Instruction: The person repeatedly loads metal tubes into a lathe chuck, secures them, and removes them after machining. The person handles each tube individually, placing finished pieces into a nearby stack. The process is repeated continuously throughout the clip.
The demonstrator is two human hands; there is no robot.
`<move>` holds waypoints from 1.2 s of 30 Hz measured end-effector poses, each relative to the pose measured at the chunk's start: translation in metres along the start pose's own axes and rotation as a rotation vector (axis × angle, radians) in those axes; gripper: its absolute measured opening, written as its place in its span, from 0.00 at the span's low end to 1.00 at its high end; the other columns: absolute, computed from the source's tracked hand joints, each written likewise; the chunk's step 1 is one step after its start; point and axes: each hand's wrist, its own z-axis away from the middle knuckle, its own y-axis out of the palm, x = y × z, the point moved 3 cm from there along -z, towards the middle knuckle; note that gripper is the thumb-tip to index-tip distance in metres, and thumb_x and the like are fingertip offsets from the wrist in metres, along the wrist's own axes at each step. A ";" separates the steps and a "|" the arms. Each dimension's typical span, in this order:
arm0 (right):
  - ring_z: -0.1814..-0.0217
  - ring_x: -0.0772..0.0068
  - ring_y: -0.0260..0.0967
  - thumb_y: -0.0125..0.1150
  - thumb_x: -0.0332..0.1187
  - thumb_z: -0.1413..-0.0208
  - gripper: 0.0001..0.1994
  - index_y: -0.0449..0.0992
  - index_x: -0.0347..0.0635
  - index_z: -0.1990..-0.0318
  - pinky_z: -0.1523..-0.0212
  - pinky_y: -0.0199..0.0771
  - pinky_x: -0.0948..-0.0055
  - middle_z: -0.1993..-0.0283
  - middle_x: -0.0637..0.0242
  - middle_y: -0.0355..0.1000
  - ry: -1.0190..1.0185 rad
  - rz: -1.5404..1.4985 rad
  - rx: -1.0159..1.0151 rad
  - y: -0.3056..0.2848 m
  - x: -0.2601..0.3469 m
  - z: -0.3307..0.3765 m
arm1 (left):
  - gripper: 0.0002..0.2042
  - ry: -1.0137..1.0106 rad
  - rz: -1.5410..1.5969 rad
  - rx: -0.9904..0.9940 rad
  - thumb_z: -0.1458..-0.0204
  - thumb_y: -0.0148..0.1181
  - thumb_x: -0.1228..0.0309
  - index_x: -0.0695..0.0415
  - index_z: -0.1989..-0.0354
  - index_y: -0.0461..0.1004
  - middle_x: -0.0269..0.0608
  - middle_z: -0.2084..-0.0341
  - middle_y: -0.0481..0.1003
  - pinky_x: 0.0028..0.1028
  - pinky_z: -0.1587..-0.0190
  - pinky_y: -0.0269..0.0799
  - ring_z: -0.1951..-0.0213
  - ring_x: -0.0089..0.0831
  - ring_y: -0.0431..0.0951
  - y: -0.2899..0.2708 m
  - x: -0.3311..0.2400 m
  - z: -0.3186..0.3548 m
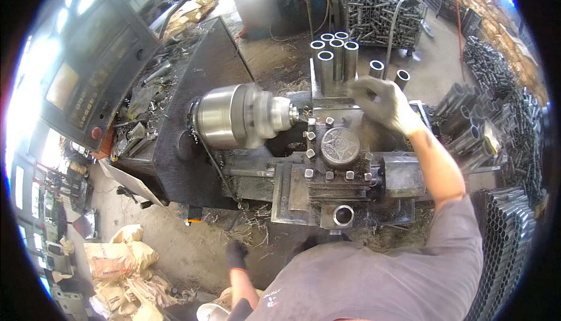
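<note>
My right hand (380, 103), in a pale glove soiled dark at the fingers, reaches past the far side of a lathe's square tool post (340, 147). Its fingers are smeared by motion, and nothing shows plainly in them. Just beyond it stand several upright steel tubes (325, 72). Left of the tool post, the lathe chuck (225, 116) has a blurred front end, with a short bright ring-shaped end (285, 114) at its tip. My left hand (236, 255), in a dark glove with an orange cuff, hangs low in front of the machine, its fingers too dark to make out.
One short tube (343, 215) stands on the carriage's near side. More tubes (467, 128) lean at the right, beside a stack of tubes (502, 245). A metal crate of parts (383, 14) stands behind. Paper sacks (120, 256) lie lower left; a control panel (82, 81) is at left.
</note>
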 end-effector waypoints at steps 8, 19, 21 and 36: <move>0.45 0.50 0.82 0.80 0.50 0.55 0.43 0.72 0.38 0.32 0.44 0.81 0.56 0.47 0.49 0.82 -0.267 0.338 0.753 0.131 -0.053 -0.123 | 0.21 -0.108 0.077 0.581 0.42 0.58 0.52 0.45 0.44 0.79 0.57 0.47 0.81 0.55 0.45 0.77 0.45 0.62 0.81 0.127 -0.069 0.151; 0.72 0.51 0.77 0.71 0.34 0.57 0.07 0.83 0.42 0.72 0.71 0.76 0.55 0.73 0.60 0.77 -1.004 0.644 1.006 0.136 -0.136 -0.128 | 0.22 -0.108 -0.005 0.553 0.44 0.58 0.52 0.48 0.46 0.80 0.53 0.45 0.81 0.55 0.43 0.77 0.41 0.57 0.79 0.168 -0.053 0.143; 0.69 0.51 0.80 0.70 0.33 0.56 0.07 0.86 0.40 0.71 0.67 0.78 0.54 0.68 0.55 0.82 -0.130 0.776 0.657 0.080 -0.113 -0.139 | 0.21 -0.079 0.025 0.575 0.43 0.58 0.51 0.48 0.46 0.80 0.53 0.44 0.81 0.55 0.44 0.77 0.41 0.55 0.79 0.169 -0.046 0.118; 0.62 0.56 0.80 0.70 0.41 0.44 0.13 0.86 0.42 0.58 0.58 0.81 0.58 0.62 0.56 0.83 0.035 0.552 0.742 0.133 -0.017 -0.175 | 0.16 0.039 0.240 0.354 0.45 0.66 0.57 0.52 0.53 0.77 0.50 0.60 0.83 0.48 0.55 0.80 0.52 0.53 0.83 0.093 -0.056 0.054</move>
